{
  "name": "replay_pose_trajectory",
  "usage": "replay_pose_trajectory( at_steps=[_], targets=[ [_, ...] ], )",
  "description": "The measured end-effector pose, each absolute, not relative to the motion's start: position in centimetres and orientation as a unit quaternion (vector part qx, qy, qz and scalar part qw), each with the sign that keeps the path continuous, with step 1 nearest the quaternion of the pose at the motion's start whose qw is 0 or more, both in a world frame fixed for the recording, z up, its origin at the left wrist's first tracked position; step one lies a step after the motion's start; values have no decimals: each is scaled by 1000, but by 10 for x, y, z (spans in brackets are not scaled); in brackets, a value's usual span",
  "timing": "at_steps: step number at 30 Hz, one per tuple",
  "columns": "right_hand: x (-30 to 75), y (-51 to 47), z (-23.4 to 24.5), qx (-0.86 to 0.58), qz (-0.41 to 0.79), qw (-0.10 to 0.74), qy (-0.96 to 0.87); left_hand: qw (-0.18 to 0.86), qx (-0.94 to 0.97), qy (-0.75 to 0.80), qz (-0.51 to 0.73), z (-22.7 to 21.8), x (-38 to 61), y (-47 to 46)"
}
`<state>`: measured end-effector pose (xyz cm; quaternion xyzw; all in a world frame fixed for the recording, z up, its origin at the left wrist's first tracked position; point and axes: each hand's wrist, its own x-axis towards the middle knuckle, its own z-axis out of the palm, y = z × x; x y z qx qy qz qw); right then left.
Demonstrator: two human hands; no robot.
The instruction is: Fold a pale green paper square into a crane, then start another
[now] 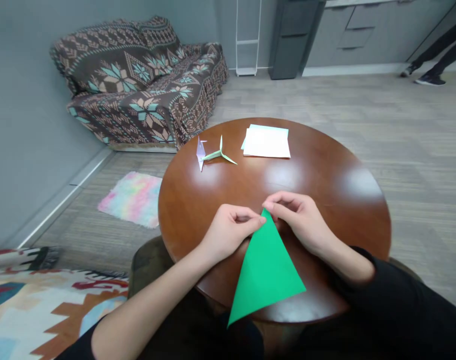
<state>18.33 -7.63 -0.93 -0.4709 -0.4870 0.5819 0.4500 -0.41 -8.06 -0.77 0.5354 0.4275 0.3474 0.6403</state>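
Observation:
A green sheet of paper [269, 270], folded into a triangle, hangs tilted over the near edge of the round table, its narrow tip pointing away from me. My left hand [233, 227] pinches the paper close to that tip, thumb on top. At the very tip, the thumb and forefinger of my right hand [297, 215] are closed on the paper too. The two hands' fingertips nearly meet. The wide end of the triangle reaches toward my lap. The paper's underside is hidden.
On the brown round table [318, 175] lie a purple folded-paper piece [200, 152], a pale green three-armed folded-paper piece [219, 152] and a stack of paper sheets [267, 141]. Beyond stand a patterned sofa [145, 85] and a fluffy rug [134, 197]. A person's legs [443, 50] show far right.

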Motion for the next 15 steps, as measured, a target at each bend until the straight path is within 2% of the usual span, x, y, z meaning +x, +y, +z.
replay_pose_trajectory(
  at_steps=[8,15],
  targets=[
    [181,-82,-7,-456,555,447,-534,704,424,421,384,-1,1,-77],
    [180,-83,-10,-476,507,484,-531,668,458,442,385,2,8,-77]
  ],
)
